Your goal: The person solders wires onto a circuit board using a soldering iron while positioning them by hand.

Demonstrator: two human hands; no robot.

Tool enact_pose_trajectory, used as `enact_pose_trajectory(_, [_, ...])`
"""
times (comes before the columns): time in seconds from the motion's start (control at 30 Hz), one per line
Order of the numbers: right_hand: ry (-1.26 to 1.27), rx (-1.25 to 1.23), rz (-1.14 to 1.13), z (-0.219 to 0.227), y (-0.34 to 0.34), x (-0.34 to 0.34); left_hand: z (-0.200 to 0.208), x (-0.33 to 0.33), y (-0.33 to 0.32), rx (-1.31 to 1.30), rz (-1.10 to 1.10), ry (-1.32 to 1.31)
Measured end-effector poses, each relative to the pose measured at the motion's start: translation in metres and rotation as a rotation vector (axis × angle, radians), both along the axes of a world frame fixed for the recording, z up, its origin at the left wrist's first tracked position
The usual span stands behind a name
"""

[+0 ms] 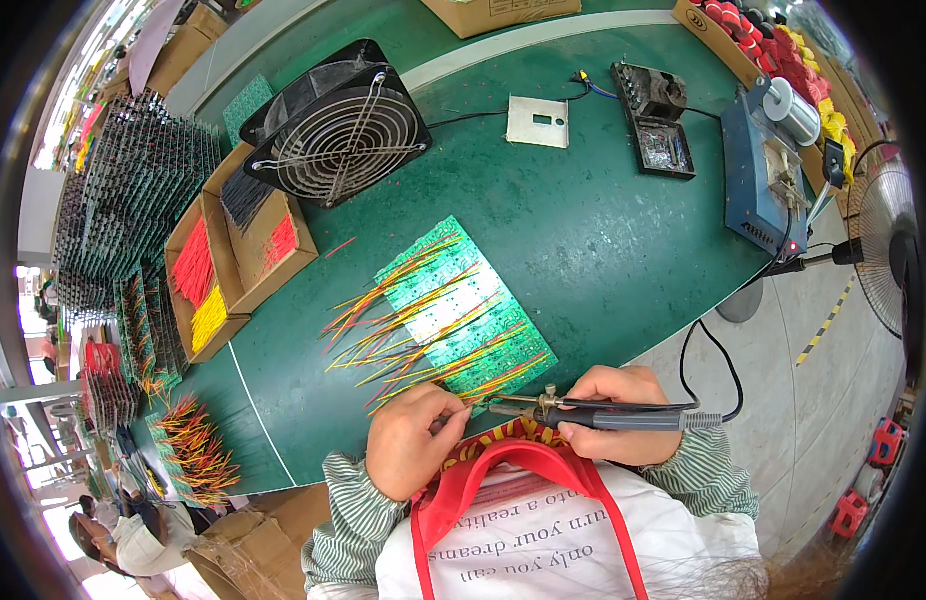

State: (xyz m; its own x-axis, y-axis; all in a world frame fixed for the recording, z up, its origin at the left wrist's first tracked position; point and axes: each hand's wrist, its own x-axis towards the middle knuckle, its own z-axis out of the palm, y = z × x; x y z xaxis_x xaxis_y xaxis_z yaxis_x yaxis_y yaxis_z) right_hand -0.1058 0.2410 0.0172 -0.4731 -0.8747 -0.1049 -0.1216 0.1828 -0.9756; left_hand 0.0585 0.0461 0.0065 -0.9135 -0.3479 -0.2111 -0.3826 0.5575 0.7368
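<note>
Presumably at risk, in the head view, of burning the left hand (415, 440) or singeing wires (391, 285), owing to closeness to the tip of the soldering iron (633, 421). Clamped around its handle with the right hand (623, 385); pinched together with the left, impossible to tell whether on a wire, at the near edge of the circuit board (438, 307) on the green table (603, 250).

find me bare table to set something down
Roomiest is the green tabletop right of the circuit board, reaching to the blue box. A narrower patch lies between the board and black fan. Crowded: the left side, with wire trays and stacked boards, and the near edge, around the left hand, right hand and soldering iron.
</note>
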Motion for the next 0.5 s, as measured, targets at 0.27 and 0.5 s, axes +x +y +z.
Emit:
enact_pose_trajectory(0.27, [0.023,-0.028,-0.03,-0.001,0.004,-0.005,0.001,-0.002,-0.001,0.002,-0.011,-0.002])
enact_pose_trajectory(0.5, [0.022,-0.016,-0.035,0.004,0.013,-0.011,0.012,-0.002,0.005,-0.373,0.003,0.161])
